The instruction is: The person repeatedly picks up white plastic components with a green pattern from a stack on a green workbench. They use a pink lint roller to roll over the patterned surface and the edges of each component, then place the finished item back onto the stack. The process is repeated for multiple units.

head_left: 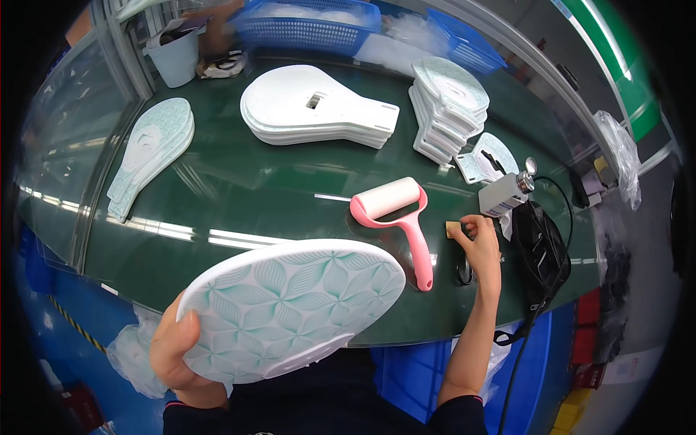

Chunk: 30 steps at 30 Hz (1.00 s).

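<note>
— Patterned round panel point(290, 308), white with a green leaf print, is the biggest thing near the person: it sits tilted over the near edge of the dark green surface point(239, 196), held up off it. The left hand point(174, 348) has it by the lower left rim, fingers clenched round the edge, thumb on the printed face.

— And the other piles?

— Behind it, a stack of plain white paddle-shaped plates point(312, 109) lies flat mid-surface. To the right stands a stack of printed panels point(446, 109), and at the far left a smaller fanned stack of printed pieces point(148, 148). Blue baskets point(304, 29) line the back edge.

— What's the right hand doing?

— The right hand point(478, 243) is out on the surface, fingers pinched on a small tan piece point(454, 230), just beside the pink lint roller point(395, 214), which lies untouched with its handle pointing toward the person. A small grey power tool point(504, 194) with a black cord rests near that hand.

— How far along, would you say?

— Hard to tell. Judging by the stacks, several pieces are set down already; the one in hand looks mid-handling, and the roller isn't on it yet.
</note>
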Available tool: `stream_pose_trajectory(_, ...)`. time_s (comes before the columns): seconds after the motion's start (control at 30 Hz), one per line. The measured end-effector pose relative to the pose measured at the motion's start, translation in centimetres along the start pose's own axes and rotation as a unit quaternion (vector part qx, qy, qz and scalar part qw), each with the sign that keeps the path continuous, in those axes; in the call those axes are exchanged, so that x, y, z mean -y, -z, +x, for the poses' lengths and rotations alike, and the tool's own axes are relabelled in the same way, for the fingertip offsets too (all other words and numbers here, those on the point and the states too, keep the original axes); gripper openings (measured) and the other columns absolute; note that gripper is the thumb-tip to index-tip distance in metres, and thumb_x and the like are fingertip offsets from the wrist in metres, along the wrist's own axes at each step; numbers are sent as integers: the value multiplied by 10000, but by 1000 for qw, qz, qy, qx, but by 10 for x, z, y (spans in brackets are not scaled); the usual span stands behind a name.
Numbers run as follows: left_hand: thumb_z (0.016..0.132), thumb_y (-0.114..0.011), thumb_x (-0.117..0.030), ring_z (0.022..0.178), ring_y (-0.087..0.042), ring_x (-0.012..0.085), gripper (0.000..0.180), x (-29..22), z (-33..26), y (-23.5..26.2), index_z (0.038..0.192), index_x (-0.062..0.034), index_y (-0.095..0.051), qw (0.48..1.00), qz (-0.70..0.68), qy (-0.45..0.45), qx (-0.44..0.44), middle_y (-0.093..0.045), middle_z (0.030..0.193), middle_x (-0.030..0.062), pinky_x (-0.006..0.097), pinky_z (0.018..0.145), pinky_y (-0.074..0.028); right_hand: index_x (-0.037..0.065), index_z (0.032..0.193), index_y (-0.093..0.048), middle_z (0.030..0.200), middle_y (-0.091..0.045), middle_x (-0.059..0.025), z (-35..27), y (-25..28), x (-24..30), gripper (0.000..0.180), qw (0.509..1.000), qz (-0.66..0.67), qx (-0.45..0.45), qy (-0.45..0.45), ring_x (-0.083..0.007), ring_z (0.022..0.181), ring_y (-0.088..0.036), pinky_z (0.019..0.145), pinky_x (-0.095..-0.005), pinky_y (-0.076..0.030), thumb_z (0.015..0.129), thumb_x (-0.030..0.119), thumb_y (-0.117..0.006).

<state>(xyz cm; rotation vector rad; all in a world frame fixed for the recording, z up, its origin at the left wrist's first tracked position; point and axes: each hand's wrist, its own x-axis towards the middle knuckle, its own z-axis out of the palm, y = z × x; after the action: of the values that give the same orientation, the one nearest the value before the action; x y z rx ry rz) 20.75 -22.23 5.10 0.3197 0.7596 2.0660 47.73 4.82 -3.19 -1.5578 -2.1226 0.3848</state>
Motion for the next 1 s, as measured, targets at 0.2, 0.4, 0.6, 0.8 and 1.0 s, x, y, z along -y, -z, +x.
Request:
stream_pose_trajectory(0.2,754,-453,-200,920,-540,343,487,-5,-2,4,1091,147,-400,998,32,39,22,-504,1033,284,404,825,-425,12,781,-539,759,-484,-52,3,-3,-17,210,996,81,-22,-14,-147,665,-455,635,-274,-399,701,165,-658)
stream_pose_trajectory(0.4,802,-460,-236,1059,-461,260,535,-22,0,-5,1202,94,-326,966,113,196,121,-449,1158,210,351,880,-368,19,892,-457,744,-489,-26,-35,30,62,122,937,334,-99,3,-51,545,-434,446,-168,-327,817,81,-531)
stream_pose_trajectory(0.6,844,-415,-278,1149,-375,263,570,-28,1,-7,1247,94,-261,943,141,238,187,-376,1234,210,352,954,-283,-35,1067,-370,730,-495,-112,-102,54,182,294,836,531,-95,103,-113,418,-480,316,-152,-368,793,-19,-475)
stream_pose_trajectory(0.8,859,-351,-275,1204,-298,267,579,-16,-1,-15,1258,117,-202,928,108,209,290,-285,1295,223,347,995,-211,-65,902,-397,676,-425,-112,-107,28,204,215,754,599,-5,269,-94,371,-406,309,-170,-318,822,123,-465)
stream_pose_trajectory(1.0,804,-418,-341,1070,-423,297,650,-6,-7,-16,1181,167,-270,937,123,200,258,-390,1160,278,350,880,-337,-20,871,-336,533,-419,-73,-118,20,222,219,761,596,-77,246,-79,375,-361,364,-185,-329,768,74,-505)
